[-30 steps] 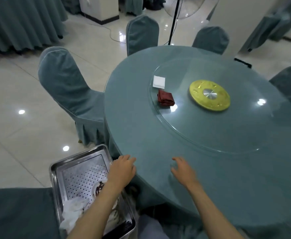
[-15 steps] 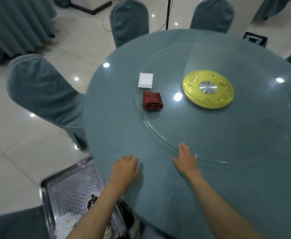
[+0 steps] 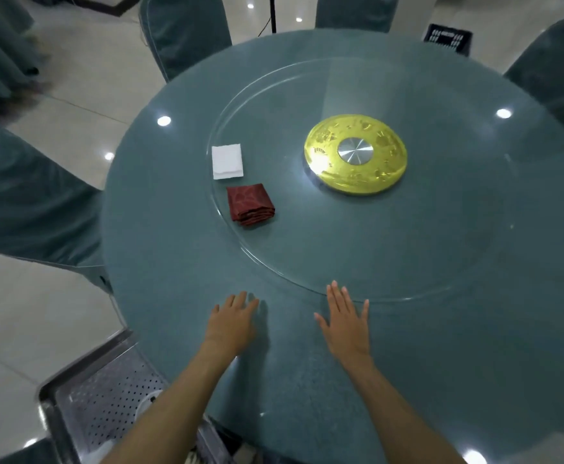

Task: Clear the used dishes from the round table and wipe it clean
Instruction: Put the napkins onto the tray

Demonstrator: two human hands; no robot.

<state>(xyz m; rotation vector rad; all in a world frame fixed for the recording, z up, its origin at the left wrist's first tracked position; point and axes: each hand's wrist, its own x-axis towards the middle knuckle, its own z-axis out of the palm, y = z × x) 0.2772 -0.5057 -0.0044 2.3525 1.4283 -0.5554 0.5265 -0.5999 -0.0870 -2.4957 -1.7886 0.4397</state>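
Both hands lie flat on the round teal-clothed counter point(image 3: 160, 249), just short of the near rim of the clear glass turntable point(image 3: 374, 249). The left hand point(image 3: 232, 324) and right hand point(image 3: 345, 324) have straight, spread fingers and hold nothing. No dishes show. A folded white cloth point(image 3: 227, 161) and a folded dark red napkin point(image 3: 249, 204) sit at the turntable's left edge. Leaning on the glass rim while reaching for the cloth could spin the turntable and carry both cloths away. The perforated steel tray point(image 3: 106, 396), below the turntable's near-left side, could catch the left elbow.
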